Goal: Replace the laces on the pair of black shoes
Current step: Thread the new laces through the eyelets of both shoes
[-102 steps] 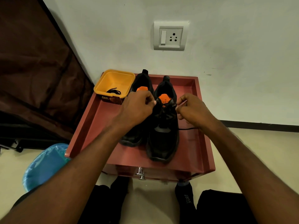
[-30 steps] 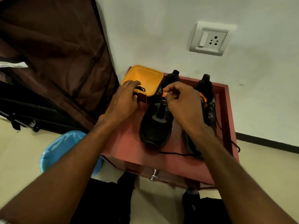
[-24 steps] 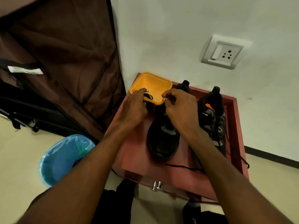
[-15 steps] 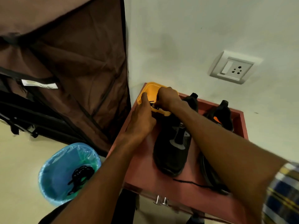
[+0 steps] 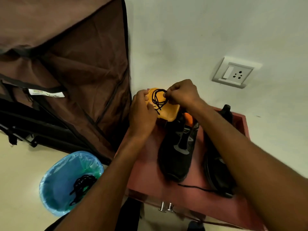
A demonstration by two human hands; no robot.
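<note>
Two black shoes stand side by side on the red tray-top table (image 5: 148,165). The left shoe (image 5: 176,150) has no lace in it and shows an orange lining. The right shoe (image 5: 216,165) is half hidden by my right forearm, and a loose black lace end (image 5: 195,187) trails from it. My left hand (image 5: 141,114) grips the near left rim of the orange tub (image 5: 170,110) at the table's far left corner. My right hand (image 5: 181,94) pinches a bundled black lace (image 5: 158,99) and holds it just above the tub.
A blue-lined bin (image 5: 70,180) on the floor to the left holds a heap of old black laces (image 5: 83,182). A brown fabric wardrobe (image 5: 66,67) stands left of the table. A wall socket (image 5: 235,72) sits above. A metal drawer knob (image 5: 165,207) is on the table's front.
My right hand has left the shoes, reached into the orange tub and lifted a black lace out. My left hand moved to the tub's rim. The view swung left.
</note>
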